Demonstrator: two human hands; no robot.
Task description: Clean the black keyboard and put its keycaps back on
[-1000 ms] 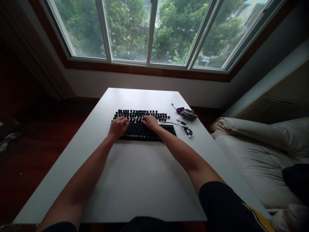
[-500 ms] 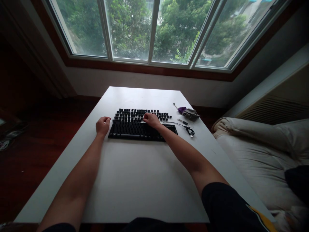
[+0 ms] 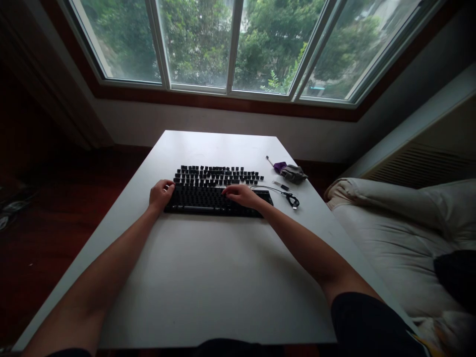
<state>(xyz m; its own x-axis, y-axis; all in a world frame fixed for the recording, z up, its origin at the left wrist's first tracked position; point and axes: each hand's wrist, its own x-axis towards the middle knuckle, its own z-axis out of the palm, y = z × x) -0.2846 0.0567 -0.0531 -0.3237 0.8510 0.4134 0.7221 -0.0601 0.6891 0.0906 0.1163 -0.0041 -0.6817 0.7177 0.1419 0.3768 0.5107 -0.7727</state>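
A black keyboard [image 3: 201, 202] lies on the white table [image 3: 219, 277], many of its key positions looking bare, though the detail is dark. Just behind it stand several rows of loose black keycaps [image 3: 213, 174]. My left hand [image 3: 160, 195] is at the keyboard's upper left corner, its curled fingers and thumb closed on the edge. Over the right half of the keyboard, my right hand [image 3: 241, 194] hovers low or touches it, fingertips pinched together. Whatever is between those fingertips is too small to make out.
On the right of the table lie a coiled black cable [image 3: 292, 200], a small dark tool with thin metal prongs [image 3: 283, 187], a grey and purple cloth [image 3: 293, 173] and a thin brush [image 3: 268, 159]. A pale sofa [image 3: 386, 233] stands beside the table's right edge.
My right hand has moved from the keycap rows down toward me and slightly right, over the keyboard. My left hand has shifted right onto the keyboard's corner.
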